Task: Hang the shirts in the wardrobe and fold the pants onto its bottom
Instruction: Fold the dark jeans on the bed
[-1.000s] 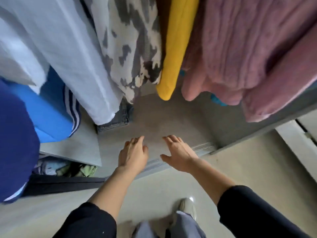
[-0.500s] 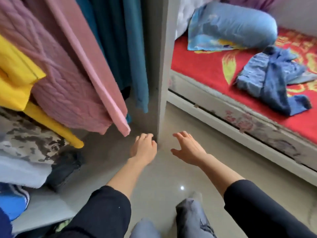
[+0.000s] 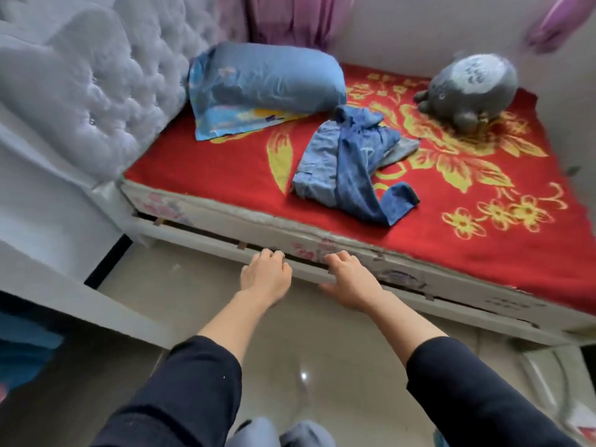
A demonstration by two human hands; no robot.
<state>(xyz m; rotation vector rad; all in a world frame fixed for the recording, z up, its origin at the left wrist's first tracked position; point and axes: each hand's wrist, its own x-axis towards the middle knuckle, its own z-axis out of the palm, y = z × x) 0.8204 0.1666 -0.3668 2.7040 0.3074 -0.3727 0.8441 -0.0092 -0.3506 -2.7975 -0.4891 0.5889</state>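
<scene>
A crumpled heap of blue denim clothes [image 3: 351, 166] lies on the red flowered blanket [image 3: 225, 169] of the bed, near its front edge. Both my hands are stretched out in front of me, just short of the bed's side. My left hand [image 3: 265, 275] hangs with loosely curled fingers and holds nothing. My right hand [image 3: 350, 279] is beside it, fingers relaxed and empty. The clothes lie well beyond both hands. The wardrobe is out of view.
A blue pillow [image 3: 264, 82] lies at the head of the bed, by the tufted grey headboard [image 3: 84, 91]. A grey plush toy [image 3: 467, 88] sits at the back right. The white bed frame [image 3: 206, 243] runs across in front of me. Tiled floor [image 3: 306, 350] lies below.
My view has swung from the wardrobe's hanging clothes round to the bed. My hands stayed out in front, empty, and now are near the bed's side.
</scene>
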